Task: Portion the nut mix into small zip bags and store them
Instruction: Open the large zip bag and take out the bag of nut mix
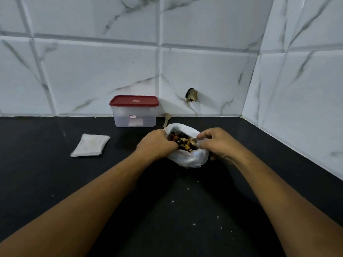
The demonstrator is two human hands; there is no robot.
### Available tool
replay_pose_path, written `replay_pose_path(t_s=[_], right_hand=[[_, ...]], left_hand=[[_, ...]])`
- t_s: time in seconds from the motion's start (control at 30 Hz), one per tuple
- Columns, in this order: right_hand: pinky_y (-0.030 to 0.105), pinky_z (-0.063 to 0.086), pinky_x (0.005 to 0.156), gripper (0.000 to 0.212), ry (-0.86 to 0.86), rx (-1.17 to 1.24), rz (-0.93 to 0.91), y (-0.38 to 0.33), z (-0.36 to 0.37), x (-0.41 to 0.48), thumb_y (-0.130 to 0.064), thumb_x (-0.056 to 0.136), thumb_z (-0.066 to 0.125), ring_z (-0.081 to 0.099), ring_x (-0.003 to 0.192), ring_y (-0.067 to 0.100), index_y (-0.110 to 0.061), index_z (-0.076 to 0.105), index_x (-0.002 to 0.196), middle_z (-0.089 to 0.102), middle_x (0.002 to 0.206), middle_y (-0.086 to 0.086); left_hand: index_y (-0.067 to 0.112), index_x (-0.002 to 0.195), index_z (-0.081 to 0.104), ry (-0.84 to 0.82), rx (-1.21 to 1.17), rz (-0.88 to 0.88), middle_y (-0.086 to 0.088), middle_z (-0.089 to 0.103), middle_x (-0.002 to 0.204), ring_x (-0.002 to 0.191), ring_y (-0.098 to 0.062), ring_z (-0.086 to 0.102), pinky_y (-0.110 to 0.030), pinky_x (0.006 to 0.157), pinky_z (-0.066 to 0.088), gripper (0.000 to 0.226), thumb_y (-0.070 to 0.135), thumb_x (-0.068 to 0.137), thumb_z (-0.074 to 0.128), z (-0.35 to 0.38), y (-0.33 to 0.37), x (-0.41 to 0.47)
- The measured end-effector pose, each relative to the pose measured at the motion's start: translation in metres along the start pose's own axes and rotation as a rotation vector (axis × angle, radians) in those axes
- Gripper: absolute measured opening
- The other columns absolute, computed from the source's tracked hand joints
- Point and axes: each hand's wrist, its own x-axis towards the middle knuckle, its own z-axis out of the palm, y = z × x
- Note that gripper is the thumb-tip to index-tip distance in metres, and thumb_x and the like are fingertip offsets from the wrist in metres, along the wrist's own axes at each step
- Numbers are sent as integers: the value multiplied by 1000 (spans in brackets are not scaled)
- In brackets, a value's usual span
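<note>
Nut mix bag rim gripped by curled left hand and right hand.

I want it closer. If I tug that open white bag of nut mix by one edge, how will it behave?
Probably floppy: the white plastic bag looks thin and crumpled, so the pulled edge would likely stretch before the load follows. The nut mix sits heaped near the open mouth, so some could spill.
</note>
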Motion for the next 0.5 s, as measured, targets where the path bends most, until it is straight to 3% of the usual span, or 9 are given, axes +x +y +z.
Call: replay_pose_path(t_s=[0.1, 0.23, 0.33, 0.43, 0.5], right_hand=[[27, 53, 61, 33, -29, -65, -11, 2, -10, -1, -15, 92, 73, 68, 91, 17, -19, 70, 125, 68, 117, 2], [36, 55, 97, 36, 3, -223, -87, 1, -20, -3, -13, 89, 73, 65, 111, 17, -23, 73, 124, 68, 127, 0], [40, 57, 96, 21, -36, -242, -91, 3, -24, -4, -23, 89, 76, 65, 110, 16, -33, 76, 107, 68, 122, -4], [36, 59, 79, 18, -114, -128, -44, 4, -28, -9, -42, 89, 78, 66, 101, 15, -32, 74, 103, 69, 113, -5], [31, 54, 67, 26, -192, -89, -12, 3, -34, -11, -41, 88, 80, 64, 96, 14, -28, 72, 109, 69, 114, 0]], left_hand=[[12, 142, 47, -81, -230, -54, 5, 52, 99, 96, -20, 66, -36, 81, 62, 55, 21, 93, 69, -4, -3, -6], [15, 150, 41, -116, -226, 5, 2, 53, 110, 102, -21, 65, -41, 90, 61, 62, 18, 94, 68, -3, 2, -15], [22, 147, 49, -57, 11, 64, -5, 59, 131, 104, -19, 64, -42, 92, 58, 57, 36, 95, 66, -2, 6, -16], [20, 132, 60, -30, 150, 57, -4, 66, 116, 100, -19, 65, -44, 91, 57, 56, 58, 91, 61, 2, 9, -19], [14, 132, 56, -112, 34, 26, -5, 63, 104, 95, -22, 68, -43, 86, 61, 53, 47, 91, 67, 4, 13, -21]])
